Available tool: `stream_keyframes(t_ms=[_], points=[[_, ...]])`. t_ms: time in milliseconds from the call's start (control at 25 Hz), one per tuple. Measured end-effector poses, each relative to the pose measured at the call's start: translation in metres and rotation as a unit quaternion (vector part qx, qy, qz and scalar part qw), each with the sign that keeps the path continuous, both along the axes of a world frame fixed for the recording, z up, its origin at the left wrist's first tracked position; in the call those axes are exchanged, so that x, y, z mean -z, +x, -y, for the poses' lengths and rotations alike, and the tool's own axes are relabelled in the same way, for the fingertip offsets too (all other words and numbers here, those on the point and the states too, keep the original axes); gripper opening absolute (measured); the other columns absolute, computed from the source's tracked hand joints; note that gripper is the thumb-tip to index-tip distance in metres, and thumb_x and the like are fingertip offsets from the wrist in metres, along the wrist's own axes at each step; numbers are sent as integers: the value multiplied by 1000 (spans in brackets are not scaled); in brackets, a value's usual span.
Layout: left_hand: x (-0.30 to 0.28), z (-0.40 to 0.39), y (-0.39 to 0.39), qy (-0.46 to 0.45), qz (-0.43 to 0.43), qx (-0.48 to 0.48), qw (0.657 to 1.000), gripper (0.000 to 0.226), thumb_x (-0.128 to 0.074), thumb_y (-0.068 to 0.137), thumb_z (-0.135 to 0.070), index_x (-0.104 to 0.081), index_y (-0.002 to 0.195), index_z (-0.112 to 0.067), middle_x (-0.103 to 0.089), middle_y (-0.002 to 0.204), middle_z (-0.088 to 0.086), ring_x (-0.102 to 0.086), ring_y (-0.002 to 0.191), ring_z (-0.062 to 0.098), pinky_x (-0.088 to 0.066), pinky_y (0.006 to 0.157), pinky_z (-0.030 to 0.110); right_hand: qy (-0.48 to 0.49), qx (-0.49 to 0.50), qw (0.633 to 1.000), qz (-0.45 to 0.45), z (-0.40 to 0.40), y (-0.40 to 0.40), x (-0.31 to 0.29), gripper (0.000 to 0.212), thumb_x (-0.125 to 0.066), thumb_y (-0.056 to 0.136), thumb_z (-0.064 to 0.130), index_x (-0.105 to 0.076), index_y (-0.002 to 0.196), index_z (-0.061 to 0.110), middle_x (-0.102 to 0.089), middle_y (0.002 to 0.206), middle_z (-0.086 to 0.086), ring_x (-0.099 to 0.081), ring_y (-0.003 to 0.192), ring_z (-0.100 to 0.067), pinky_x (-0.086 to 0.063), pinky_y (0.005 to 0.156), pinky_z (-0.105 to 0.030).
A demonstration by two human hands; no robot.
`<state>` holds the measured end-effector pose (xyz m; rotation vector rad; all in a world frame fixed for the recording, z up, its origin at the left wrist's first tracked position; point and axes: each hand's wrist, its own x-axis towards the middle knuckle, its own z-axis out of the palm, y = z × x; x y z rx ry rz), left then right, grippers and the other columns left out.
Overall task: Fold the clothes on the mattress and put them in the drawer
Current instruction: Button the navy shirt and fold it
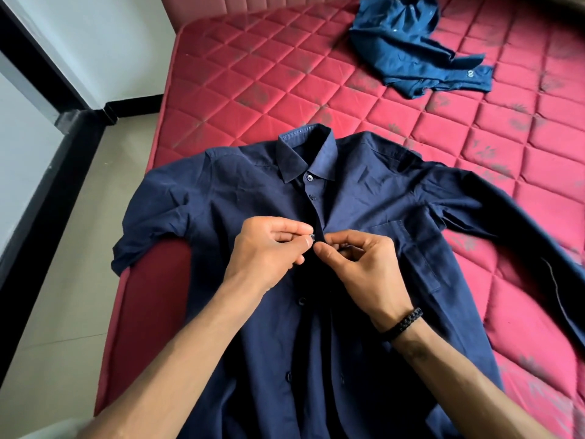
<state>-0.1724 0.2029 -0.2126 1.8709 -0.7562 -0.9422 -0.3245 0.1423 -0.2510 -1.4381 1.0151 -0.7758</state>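
Fingers of both hands meet at the middle of the shirt front, curled into tight pinches: the left hand holds a small pale button at its fingertips, and the right hand nips the edge of the placket just beside it. Neither hand has anything else in it.

Going by size, the red quilted mattress carries everything. Spread flat across its near left corner lies the dark navy shirt, collar away from the person, one sleeve trailing off toward the right edge, the other bunched at the left edge. A second, lighter blue garment sits crumpled near the far edge, well apart from the first. The right wrist wears a dark braided bracelet.

By my reckoning this is preparation, with folding not yet begun: the shirt is being buttoned, two buttons near the collar look done, and the lower ones seem open. The next move calls for pushing this button through its hole while keeping the two front edges lined up. I see no drawer from here.
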Motion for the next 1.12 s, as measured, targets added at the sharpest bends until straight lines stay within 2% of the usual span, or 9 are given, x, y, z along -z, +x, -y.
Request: stream_keyframes(t_ms=[160,280,400,480,560,720,800,920,1120], points=[[-1,-1,0,5,-24,-6,1000,13,-79,87,-15,-81,94,-25,-75,73,-3,-66,61,6,-51,60,19,-4,14,1000,-6,-2,1,-1,7,-84,86,17,-79,84,21,-73,71,0,-56,59,-1,-46,56,-15],[-1,-1,-1,6,-39,-10,999,13,-78,88,-12,-81,96,-22,-71,68,-3,-62,58,4,-50,57,16,-3,9,1000,-1,-2,1,-2,2,-81,89,18,-80,88,18,-75,75,-3,-59,62,-3,-48,58,-19],[-2,-2,-3,10,-80,-27,996,12,-77,90,-12,-81,97,-21,-71,73,1,-59,58,3,-53,60,16,8,-17,1000,1,-2,1,-3,22,-71,98,26,-79,83,11,-74,72,-1,-59,64,-10,-49,61,-27],[-2,-1,-3,12,-106,-29,994,14,-75,92,-12,-81,98,-23,-72,78,0,-59,62,4,-55,65,18,44,-15,998,32,0,2,-2,35,-65,101,29,-72,76,6,-64,65,1,-53,61,-12,-46,59,-25],[-2,-1,-4,12,-126,-30,992,14,-74,93,-12,-80,100,-23,-72,80,-3,-59,65,5,-55,71,21,69,-10,996,60,2,2,-2,27,-67,99,25,-74,79,8,-63,64,4,-52,60,-7,-45,58,-19],[0,-1,-6,14,-141,-48,989,11,-74,94,-14,-78,103,-18,-71,80,-4,-63,70,6,-58,81,27,49,-26,997,62,-1,1,4,4,-79,91,15,-80,92,12,-76,81,1,-60,66,-2,-47,62,-15],[-1,-1,-7,6,-136,-57,989,12,-76,93,-26,-79,100,-17,-72,76,-6,-66,70,5,-59,79,27,26,-17,999,37,-2,1,9,6,-82,88,19,-80,93,16,-76,81,-1,-58,65,-6,-48,61,-21],[0,-1,-6,-2,-69,-48,996,22,-81,85,-44,-80,93,-23,-75,73,-4,-69,68,3,-61,73,23,-2,-20,1000,9,-2,1,15,10,-84,87,23,-81,97,21,-78,83,-3,-61,67,-11,-54,66,-33],[5,-1,-3,-15,-24,-65,998,14,-82,87,-26,-78,99,-21,-77,76,-3,-71,69,5,-54,67,21,-3,-27,1000,14,-1,1,14,11,-84,87,23,-81,97,22,-78,82,-3,-60,67,-11,-52,65,-30]])
